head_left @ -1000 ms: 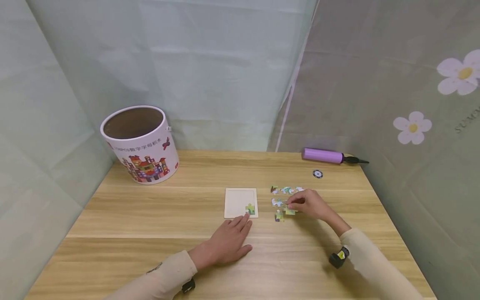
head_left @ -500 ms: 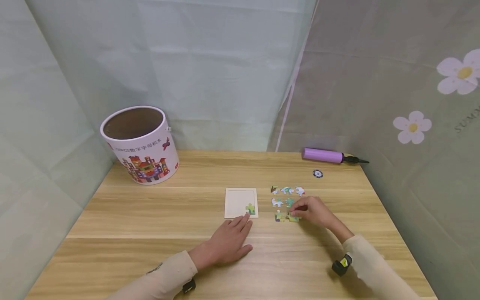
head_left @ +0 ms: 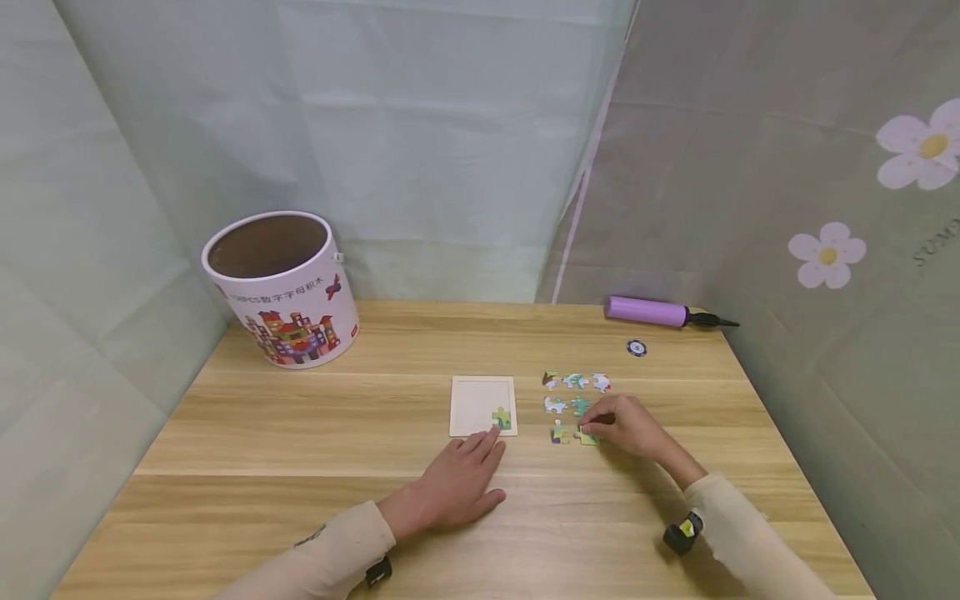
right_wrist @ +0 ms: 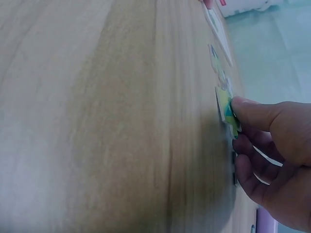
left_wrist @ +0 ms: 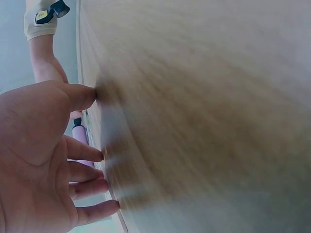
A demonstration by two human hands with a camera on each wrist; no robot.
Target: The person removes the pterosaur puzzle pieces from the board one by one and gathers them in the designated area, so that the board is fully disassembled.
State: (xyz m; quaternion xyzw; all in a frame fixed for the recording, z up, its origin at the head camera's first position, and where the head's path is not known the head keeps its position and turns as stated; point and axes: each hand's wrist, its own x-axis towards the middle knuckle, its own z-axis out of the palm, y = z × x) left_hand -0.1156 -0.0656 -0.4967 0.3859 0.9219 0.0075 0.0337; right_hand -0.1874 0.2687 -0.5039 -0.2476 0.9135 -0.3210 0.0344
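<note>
Right hand: the right hand (head_left: 626,425) rests on the worktop (head_left: 300,433), its thumb and fingers pinching a green puzzle piece (head_left: 587,436) at the near edge of the loose pieces; in the right wrist view the piece (right_wrist: 224,108) is tilted up off the wood.
Left hand: the left hand (head_left: 453,483) lies flat, fingers straight and spread, holding nothing, fingertips just short of the puzzle board.
Puzzle board: the pale square board (head_left: 482,406) sits between the hands, with one green piece (head_left: 501,418) set in its near right corner.
Loose pieces: a small cluster (head_left: 573,393) just right of the board.
Bucket: a printed round tub (head_left: 279,287), far left.
Pump: a purple pump (head_left: 648,311) at the far right edge, a small round token (head_left: 636,347) near it.
</note>
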